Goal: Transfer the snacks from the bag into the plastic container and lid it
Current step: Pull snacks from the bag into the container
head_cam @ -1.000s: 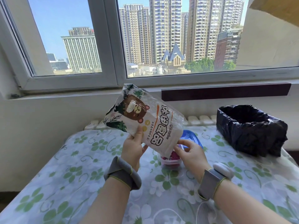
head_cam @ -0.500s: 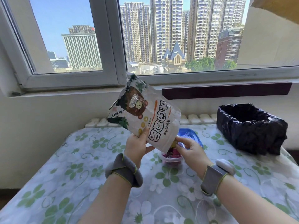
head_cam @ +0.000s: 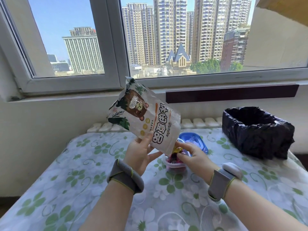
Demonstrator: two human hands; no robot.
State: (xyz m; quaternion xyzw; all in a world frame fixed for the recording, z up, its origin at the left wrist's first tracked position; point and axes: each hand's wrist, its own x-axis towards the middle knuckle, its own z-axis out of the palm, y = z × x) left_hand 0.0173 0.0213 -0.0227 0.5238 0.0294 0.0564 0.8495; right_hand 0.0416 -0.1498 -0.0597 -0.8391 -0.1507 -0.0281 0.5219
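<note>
The white snack bag point(head_cam: 146, 117) with a brown bear print is upended and tilted, mouth down to the right. My left hand point(head_cam: 140, 152) grips its lower edge, thumb on the front. My right hand point(head_cam: 191, 154) pinches the bag's open corner, over the small clear plastic container point(head_cam: 175, 165). Wrapped snacks point(head_cam: 176, 151), yellow and pink, show at the bag's mouth and inside the container. The blue lid point(head_cam: 193, 139) lies flat on the table just behind the container.
A bin lined with a black bag point(head_cam: 256, 130) stands at the back right of the table. The table point(head_cam: 66, 180) wears a green floral cloth. A white radiator point(head_cam: 200, 122) and the window wall run behind it.
The bag has been lifted slightly and tipped steeper over the container. A yellow wrapped snack now shows at its mouth by my right fingers.
</note>
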